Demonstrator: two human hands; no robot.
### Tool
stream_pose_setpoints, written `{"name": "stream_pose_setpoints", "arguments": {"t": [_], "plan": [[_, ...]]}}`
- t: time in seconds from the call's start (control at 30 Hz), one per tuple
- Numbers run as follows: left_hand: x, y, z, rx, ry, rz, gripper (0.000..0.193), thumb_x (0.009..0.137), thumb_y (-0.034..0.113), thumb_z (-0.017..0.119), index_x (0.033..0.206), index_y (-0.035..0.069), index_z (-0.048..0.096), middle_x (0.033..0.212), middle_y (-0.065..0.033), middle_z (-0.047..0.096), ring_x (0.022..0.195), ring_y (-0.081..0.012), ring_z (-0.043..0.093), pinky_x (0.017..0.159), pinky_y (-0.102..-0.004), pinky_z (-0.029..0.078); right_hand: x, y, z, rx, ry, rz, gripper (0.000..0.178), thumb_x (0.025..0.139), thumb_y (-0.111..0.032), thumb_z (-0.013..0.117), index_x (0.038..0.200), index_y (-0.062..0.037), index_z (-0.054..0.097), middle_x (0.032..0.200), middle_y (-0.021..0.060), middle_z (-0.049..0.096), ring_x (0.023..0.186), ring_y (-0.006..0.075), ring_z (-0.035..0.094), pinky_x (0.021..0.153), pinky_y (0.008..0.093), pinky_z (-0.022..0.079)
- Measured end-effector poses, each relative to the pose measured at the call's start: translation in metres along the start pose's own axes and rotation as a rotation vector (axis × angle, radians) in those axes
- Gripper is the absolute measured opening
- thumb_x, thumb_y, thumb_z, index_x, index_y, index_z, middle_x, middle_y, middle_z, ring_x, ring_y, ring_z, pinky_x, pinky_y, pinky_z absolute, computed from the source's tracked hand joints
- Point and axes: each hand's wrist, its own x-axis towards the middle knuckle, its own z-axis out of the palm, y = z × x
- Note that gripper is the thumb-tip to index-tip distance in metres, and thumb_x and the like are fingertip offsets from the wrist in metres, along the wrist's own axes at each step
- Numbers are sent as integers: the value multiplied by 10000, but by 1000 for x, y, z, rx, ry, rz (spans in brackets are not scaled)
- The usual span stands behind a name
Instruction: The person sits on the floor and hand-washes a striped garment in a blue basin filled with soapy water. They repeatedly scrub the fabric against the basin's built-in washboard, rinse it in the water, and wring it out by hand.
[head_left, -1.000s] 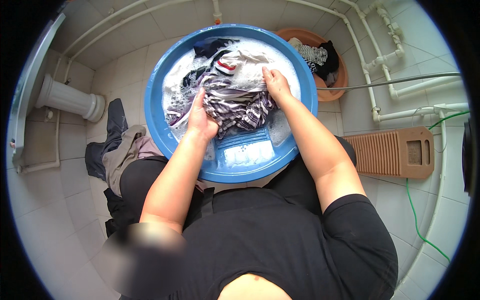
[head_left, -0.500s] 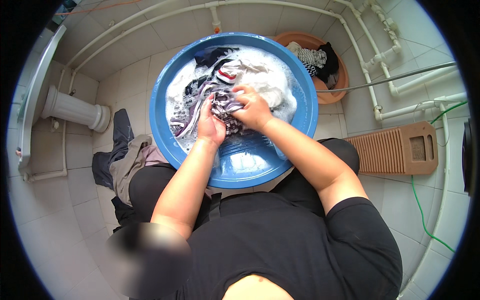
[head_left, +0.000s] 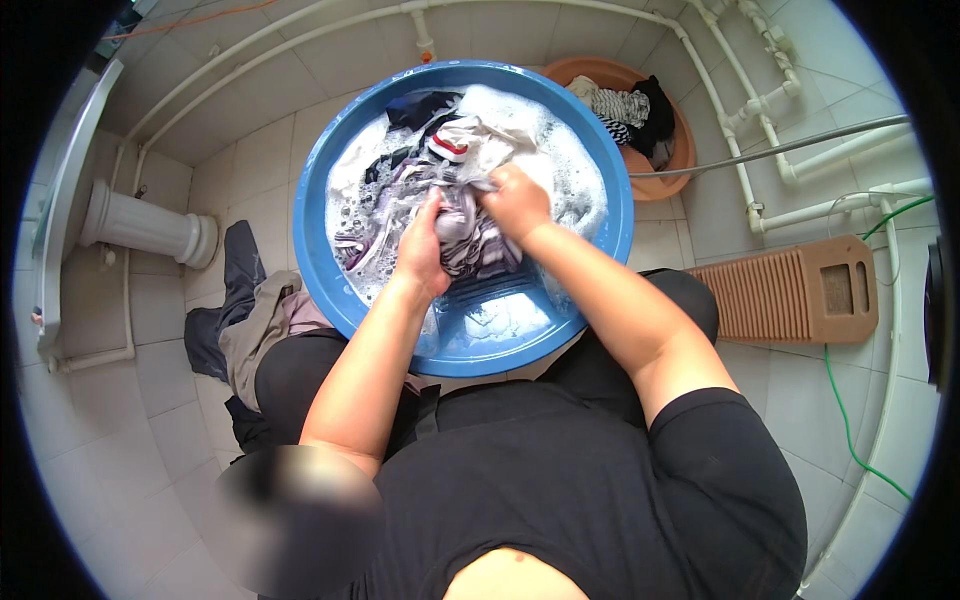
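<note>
A round blue basin (head_left: 308, 220) of sudsy water stands between my knees. My left hand (head_left: 424, 252) grips the left side of a wet purple, white and dark striped garment (head_left: 485, 250); some of its fingers are hidden by cloth. On the other side my right hand (head_left: 518, 206) is closed on a bunched part of the same garment. Its lower end lies against the ridged slope (head_left: 490, 290) on the basin's near inner side. Beyond my hands, a white garment (head_left: 488, 143) with red and dark trim and a dark cloth (head_left: 418, 108) lie in the foam.
An orange-brown basin (head_left: 680, 170) with striped and black clothes stands at the far right. A brown washboard (head_left: 780, 293) lies right of my knee. Several clothes (head_left: 250, 330) are heaped on the left floor. White pipes (head_left: 740, 150) line the walls, and a grey hose (head_left: 780, 155) crosses at right.
My right hand has shifted slightly right and its fingers have closed more tightly on the striped cloth. The garment is bunched lower, nearer the ridged slope.
</note>
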Motion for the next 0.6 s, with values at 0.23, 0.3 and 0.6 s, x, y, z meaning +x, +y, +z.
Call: {"name": "stream_pose_setpoints", "arguments": {"t": [0.23,0.3,0.6], "plan": [[-12,21,-5,1921,-29,435,523,628,502,704,937,82,663,982,-137,588,950,-274,557,820,-372,432,15,-23,-51,222,-222,-169,245,673,-239,653,786,-23,637,761,161,612,694,292,584,669,346,464],[-19,22,0,1941,-72,751,373,665,326,712,917,58,655,920,-113,619,899,-258,569,825,-347,430,12,-30,-59,308,-401,-179,161,715,-167,653,752,-19,603,696,62,586,623,136,524,595,279,430],[8,33,-28,-305,-75,251,431,883,350,505,1124,-7,529,1078,-147,592,1013,-280,559,941,-428,416,16,21,-29,293,-581,7,186,722,-188,692,818,-43,627,852,31,608,790,90,545,716,252,446]]}}
